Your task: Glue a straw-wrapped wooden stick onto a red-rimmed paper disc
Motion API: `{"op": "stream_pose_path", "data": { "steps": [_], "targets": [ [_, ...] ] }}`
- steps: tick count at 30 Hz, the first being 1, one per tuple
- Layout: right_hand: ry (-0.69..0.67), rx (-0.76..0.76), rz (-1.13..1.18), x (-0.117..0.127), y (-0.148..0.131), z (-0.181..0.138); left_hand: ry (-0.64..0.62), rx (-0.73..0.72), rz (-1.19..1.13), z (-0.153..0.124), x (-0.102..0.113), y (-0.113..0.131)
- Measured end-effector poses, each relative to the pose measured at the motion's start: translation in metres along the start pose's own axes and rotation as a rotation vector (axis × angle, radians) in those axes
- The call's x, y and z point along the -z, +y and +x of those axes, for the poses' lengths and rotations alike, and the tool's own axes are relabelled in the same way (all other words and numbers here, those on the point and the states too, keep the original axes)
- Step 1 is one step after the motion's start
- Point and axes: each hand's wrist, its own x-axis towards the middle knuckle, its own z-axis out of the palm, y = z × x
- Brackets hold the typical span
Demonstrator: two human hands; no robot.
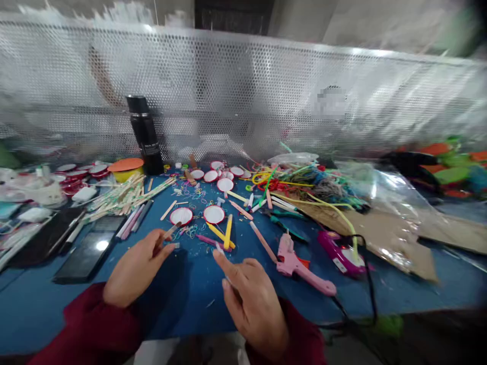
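My left hand [133, 266] pinches a short brownish stick [173, 230] between thumb and fingers, just below a white disc with a red rim [181, 216]. To the right, my right hand [251, 299] has its index finger pointing forward, with the other fingers curled. A pale, slim thing [219, 248] shows at that fingertip, and blur hides what it is. Ahead of the hand lie two yellow sticks [228, 231], a purple stick [209, 241] and a second red-rimmed disc [214, 214]. Small rubber bands [196, 229] are scattered between the discs.
A pink glue gun [300, 266] and a magenta device [340, 253] with a black cord lie right. Pliers [289, 228] and tangled cords [323, 180] sit behind. At left are a dark phone [91, 248], a pile of sticks [122, 195] and a tall black bottle [146, 134].
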Motion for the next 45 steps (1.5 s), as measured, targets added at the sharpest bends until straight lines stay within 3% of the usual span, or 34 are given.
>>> {"op": "stream_pose_path", "data": {
  "steps": [4,8,15,19,24,37,45],
  "targets": [
    [0.089,-0.068,-0.041,-0.008,-0.008,0.0,-0.06,0.021,0.048,0.004,-0.002,0.003],
    [0.19,-0.14,-0.016,-0.009,-0.009,-0.003,-0.028,0.035,0.04,0.006,-0.002,0.003],
    [0.316,-0.111,0.123,0.002,-0.006,-0.007,0.109,-0.039,-0.371,-0.014,-0.007,0.006],
    [0.313,-0.055,0.221,0.009,-0.011,-0.011,0.068,-0.047,-0.543,-0.043,-0.017,0.02],
    [0.277,-0.056,0.223,0.012,-0.022,-0.022,0.097,-0.055,-0.536,-0.064,-0.021,0.029],
    [0.187,-0.043,0.212,0.02,-0.022,-0.032,-0.003,-0.268,-0.334,-0.074,-0.002,0.037],
    [0.23,0.039,0.22,0.023,-0.018,-0.043,-0.055,-0.28,-0.402,-0.076,-0.015,0.039]
  ]
}}
